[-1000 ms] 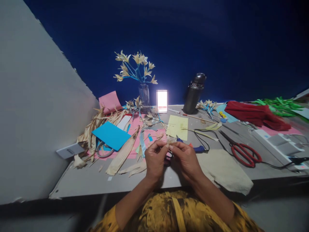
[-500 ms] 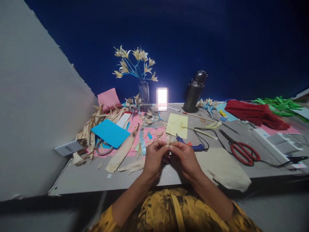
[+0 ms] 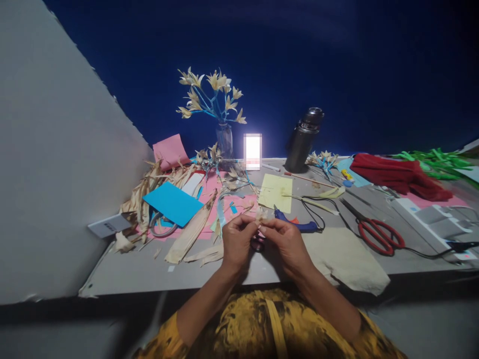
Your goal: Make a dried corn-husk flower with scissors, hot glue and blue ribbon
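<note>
A wide, flat gray table (image 3: 130,273) has a smooth blue glue gun (image 3: 307,228) lying on it. Behind the glue gun and far to its right is a soft-looking red cloth (image 3: 396,174), all crumpled. In front of the glue gun and a bit right lies a floppy cream sheet (image 3: 348,259) with a wavy edge. Behind the glue gun stands a shiny dark flask (image 3: 300,149), round like a tube. Behind the glue gun and to its left, a clear vase (image 3: 225,142) holds pointy, pale flowers (image 3: 217,82) on thin blue stems. Right of the glue gun lie big scissors (image 3: 362,222) with 2 red loop handles. Just left of the glue gun, the left hand (image 3: 237,243) and right hand (image 3: 288,244) meet, thumbs and fingers pinched on 1 thin, papery pale piece (image 3: 261,214). It pokes up past the fingertips, left of the glue gun.
</note>
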`<control>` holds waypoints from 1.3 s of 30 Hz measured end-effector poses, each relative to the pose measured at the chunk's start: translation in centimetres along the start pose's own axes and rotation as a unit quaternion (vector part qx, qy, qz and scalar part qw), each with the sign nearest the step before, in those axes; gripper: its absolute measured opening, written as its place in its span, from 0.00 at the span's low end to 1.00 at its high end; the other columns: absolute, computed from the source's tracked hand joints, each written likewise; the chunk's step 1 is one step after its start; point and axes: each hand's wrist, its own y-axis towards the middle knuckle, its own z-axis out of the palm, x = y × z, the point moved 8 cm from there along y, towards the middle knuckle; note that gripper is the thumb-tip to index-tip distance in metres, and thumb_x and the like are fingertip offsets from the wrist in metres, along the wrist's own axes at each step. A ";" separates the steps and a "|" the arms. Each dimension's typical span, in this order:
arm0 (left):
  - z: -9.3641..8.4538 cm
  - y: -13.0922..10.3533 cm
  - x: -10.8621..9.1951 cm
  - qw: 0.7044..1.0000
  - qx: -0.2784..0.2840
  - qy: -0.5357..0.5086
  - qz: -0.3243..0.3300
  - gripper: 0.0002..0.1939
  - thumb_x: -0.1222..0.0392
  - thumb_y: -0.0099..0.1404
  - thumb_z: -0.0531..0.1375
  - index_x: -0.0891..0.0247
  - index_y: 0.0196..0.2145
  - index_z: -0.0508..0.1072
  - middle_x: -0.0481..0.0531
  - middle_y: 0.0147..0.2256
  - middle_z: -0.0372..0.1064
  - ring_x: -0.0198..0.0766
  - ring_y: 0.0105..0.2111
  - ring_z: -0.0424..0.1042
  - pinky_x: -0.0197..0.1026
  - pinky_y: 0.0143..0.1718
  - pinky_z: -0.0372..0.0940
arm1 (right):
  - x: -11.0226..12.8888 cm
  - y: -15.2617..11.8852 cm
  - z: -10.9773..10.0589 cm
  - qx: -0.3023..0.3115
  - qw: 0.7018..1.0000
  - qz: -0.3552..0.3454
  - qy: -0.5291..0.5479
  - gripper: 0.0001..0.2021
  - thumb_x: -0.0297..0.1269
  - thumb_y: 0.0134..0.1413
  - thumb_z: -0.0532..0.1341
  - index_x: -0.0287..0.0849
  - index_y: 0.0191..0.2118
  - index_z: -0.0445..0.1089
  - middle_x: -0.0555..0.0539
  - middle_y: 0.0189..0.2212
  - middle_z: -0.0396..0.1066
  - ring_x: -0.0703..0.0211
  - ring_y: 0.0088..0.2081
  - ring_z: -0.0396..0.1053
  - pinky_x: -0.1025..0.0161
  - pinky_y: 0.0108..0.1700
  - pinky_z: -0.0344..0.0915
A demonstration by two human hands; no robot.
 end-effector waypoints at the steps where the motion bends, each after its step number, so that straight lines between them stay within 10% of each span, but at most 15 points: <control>1: 0.1 0.0 0.1 1.000 0.004 -0.007 -0.010 0.11 0.57 0.51 0.70 0.65 0.26 0.73 0.46 0.19 0.69 0.34 0.16 0.66 0.36 0.16 0.64 | 0.1 0.0 -0.2 -0.002 1.000 -0.010 -0.021 0.15 0.41 0.38 0.77 0.40 0.33 0.80 0.47 0.27 0.78 0.60 0.27 0.70 0.63 0.30 0.66; 14: 1.6 -0.7 1.4 0.978 0.103 -0.100 -0.153 0.13 0.61 0.46 0.74 0.67 0.26 0.74 0.49 0.22 0.71 0.31 0.21 0.69 0.34 0.26 0.65 | 3.1 -0.3 -1.4 0.019 0.974 -0.104 -0.201 0.09 0.41 0.48 0.70 0.41 0.29 0.76 0.48 0.27 0.77 0.59 0.30 0.71 0.63 0.35 0.66; 39: 0.9 -0.6 1.0 0.995 0.058 -0.002 -0.082 0.12 0.59 0.46 0.72 0.65 0.24 0.74 0.48 0.19 0.69 0.32 0.18 0.67 0.35 0.23 0.61 | 3.4 -1.2 -0.8 0.000 0.945 -0.147 -0.291 0.13 0.45 0.54 0.64 0.44 0.26 0.66 0.52 0.21 0.69 0.61 0.24 0.64 0.65 0.26 0.59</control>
